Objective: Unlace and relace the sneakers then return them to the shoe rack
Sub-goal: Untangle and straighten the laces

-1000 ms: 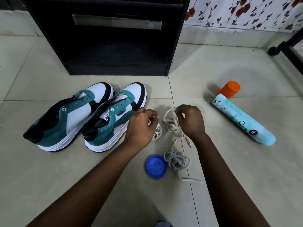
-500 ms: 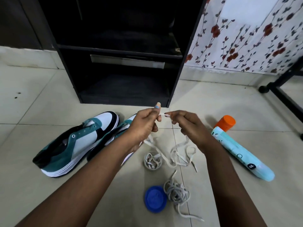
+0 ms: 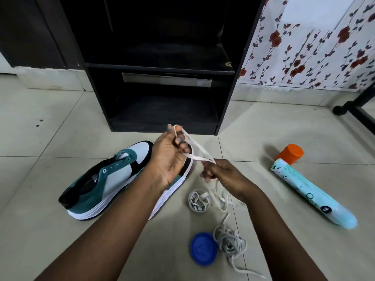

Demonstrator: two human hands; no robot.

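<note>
**Both hands pull a white lace taut above unlaced sneakers**

Nearest the viewer, on the tile floor (image 3: 50, 230), lies a blue lid (image 3: 203, 251). Touching its right edge is a loose heap of grey lace (image 3: 230, 243), one end trailing toward the viewer. A little farther on sits a small coil (image 3: 198, 200) of pale lace.

Above the coil, two bare forearms reach forward. The right hand (image 3: 222, 174) pinches a white lace (image 3: 195, 154) between thumb and fingertips; the slack hangs from it to the floor beside the coil. The left hand (image 3: 169, 159), raised higher, has its fingers curled round the same lace, which loops over its fingertips. A short stretch runs tight between the hands.

Under and left of the left hand stand the sneakers (image 3: 105, 183), teal, white and black, side by side with toes pointing away. The left arm hides much of the nearer one. The eyelets that show are bare, so relacing appears to be only starting.

To do this step well, it seems best to work out any twist or knot, find the tip, and draw both halves even before threading the lowest eyelets.

To the right lies a pale blue can (image 3: 312, 195) with an orange cap, well apart from the hands.

Farthest back stands the black rack (image 3: 162, 63), its lower shelves open and dark. The loose laces and lid lie close to the work and could tangle or get in the way; the path from sneakers to rack looks open.
</note>
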